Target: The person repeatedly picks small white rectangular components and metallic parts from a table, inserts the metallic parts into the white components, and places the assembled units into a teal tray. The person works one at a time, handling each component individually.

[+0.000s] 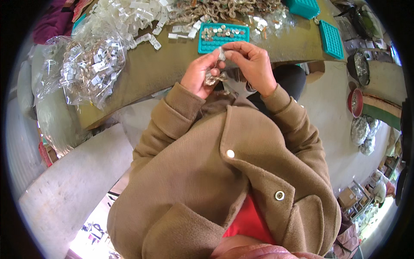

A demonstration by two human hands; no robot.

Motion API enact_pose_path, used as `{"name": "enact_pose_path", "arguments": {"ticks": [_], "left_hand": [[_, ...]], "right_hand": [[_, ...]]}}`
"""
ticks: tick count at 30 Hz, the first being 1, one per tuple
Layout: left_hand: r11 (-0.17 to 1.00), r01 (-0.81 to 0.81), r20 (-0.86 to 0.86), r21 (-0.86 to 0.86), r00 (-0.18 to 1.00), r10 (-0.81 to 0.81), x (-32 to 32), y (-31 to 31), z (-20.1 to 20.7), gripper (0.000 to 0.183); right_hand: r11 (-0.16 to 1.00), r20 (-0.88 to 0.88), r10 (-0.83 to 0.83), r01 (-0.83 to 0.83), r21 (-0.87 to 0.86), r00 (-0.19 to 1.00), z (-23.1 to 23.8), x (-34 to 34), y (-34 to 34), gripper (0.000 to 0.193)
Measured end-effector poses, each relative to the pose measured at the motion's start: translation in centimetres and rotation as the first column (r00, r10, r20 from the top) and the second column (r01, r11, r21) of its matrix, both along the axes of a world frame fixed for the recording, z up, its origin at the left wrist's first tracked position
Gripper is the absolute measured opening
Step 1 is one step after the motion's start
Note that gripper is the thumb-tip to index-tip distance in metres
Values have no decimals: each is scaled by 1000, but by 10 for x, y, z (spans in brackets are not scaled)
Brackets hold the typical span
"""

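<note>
Both of my hands meet at the table's near edge, just in front of a teal compartment tray [208,49] holding small round metallic pieces [223,31]. My left hand [199,74] is closed round a beige braided cord [212,80], part of which hangs below the fingers. Between the fingertips of both hands is a small whitish, shiny piece [222,54]; its kind is too small to make out. My right hand [255,65] pinches it with thumb and forefinger. Whether this piece is joined to the cord is hidden by the fingers.
A clear plastic bag [92,71] of corded pieces with white tags sits at the left. Behind lie a heap of clear packets and white tags [129,19] and a pile of braided cords [233,9]. More teal trays [331,39] stand at the right edge.
</note>
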State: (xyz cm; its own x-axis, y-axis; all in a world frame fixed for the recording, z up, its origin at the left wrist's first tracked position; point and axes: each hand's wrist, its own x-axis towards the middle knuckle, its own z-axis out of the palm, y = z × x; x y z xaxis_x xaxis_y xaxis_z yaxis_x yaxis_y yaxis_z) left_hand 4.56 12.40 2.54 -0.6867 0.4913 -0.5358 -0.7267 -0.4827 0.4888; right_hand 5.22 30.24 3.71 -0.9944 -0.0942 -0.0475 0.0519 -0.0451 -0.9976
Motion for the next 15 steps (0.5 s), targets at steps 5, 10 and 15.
{"name": "enact_pose_path", "arguments": {"ticks": [5,10,15], "left_hand": [[992,-16,-60,124,998,23,1,-4,-3,23],[1000,-9,19,-21,1000,9,-3,-6,-2,25],[983,2,-145,-183,989,-29,-2,-3,-5,19]], "right_hand": [[983,-50,47,-37,182,998,-7,-10,-2,9],[936,-130,199,-149,319,971,-2,-15,2,5],[880,-79,318,-263,396,945,10,-28,5,6]]}}
